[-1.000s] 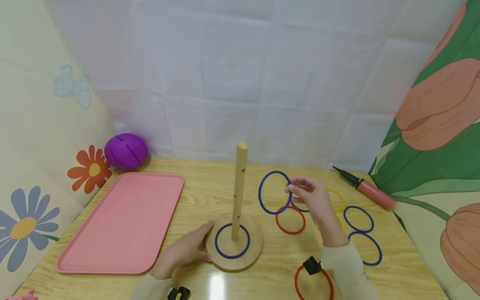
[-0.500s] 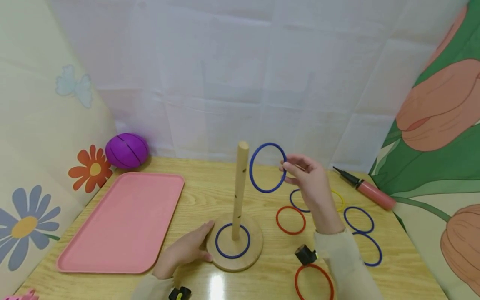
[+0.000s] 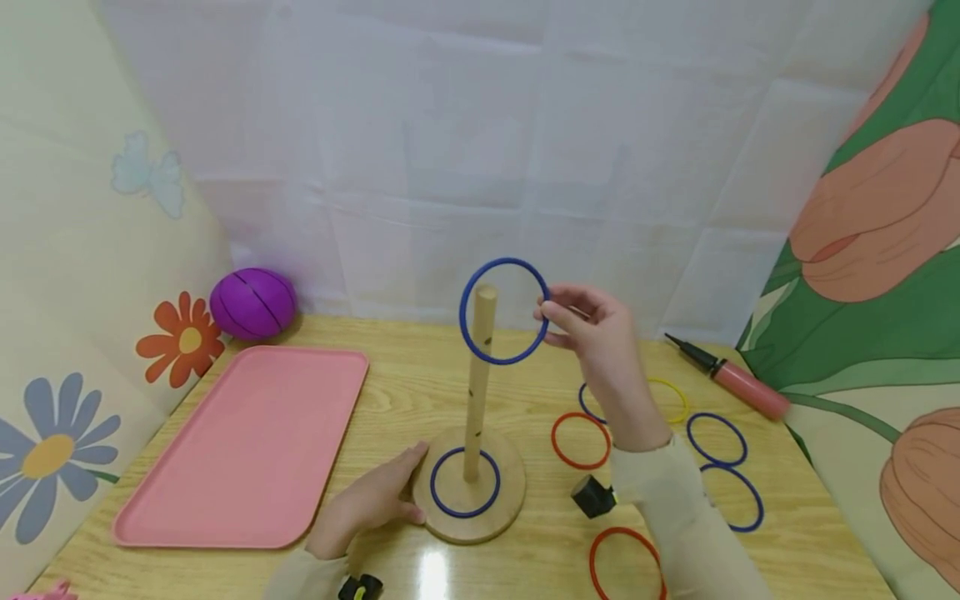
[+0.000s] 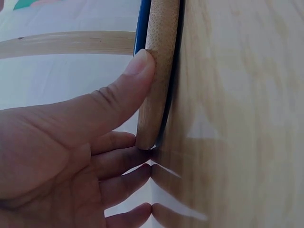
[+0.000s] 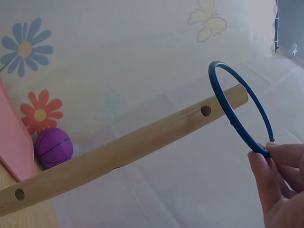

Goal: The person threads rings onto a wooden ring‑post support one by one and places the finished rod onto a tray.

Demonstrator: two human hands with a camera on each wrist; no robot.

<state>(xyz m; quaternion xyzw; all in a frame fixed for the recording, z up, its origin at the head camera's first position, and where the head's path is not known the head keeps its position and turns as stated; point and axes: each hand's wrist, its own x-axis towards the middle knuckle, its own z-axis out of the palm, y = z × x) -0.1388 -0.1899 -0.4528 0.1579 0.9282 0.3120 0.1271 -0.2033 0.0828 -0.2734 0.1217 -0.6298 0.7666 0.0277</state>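
Note:
A wooden peg (image 3: 477, 392) stands upright on a round wooden base (image 3: 510, 492), with one blue ring (image 3: 497, 498) lying around its foot. My left hand (image 3: 375, 500) rests against the base's left edge; in the left wrist view its thumb (image 4: 118, 95) touches the rim, and the fingertips meet the tabletop. My right hand (image 3: 600, 333) pinches another blue ring (image 3: 504, 362) by its right side, between thumb and fingers. That ring is tilted up near the peg's top. In the right wrist view, the peg's tip (image 5: 237, 96) shows through the held ring (image 5: 228, 107).
Right of the base lie red rings (image 3: 581, 465), blue rings (image 3: 742, 454) and a yellow ring (image 3: 686, 404), partly behind my right arm. A pink pump (image 3: 750, 392) lies at the back right. At left are a pink tray (image 3: 255, 442) and a purple ball (image 3: 253, 304).
My right hand has lifted the blue ring and carried it left, from above the other rings to the peg's top. The left hand has stayed at the base.

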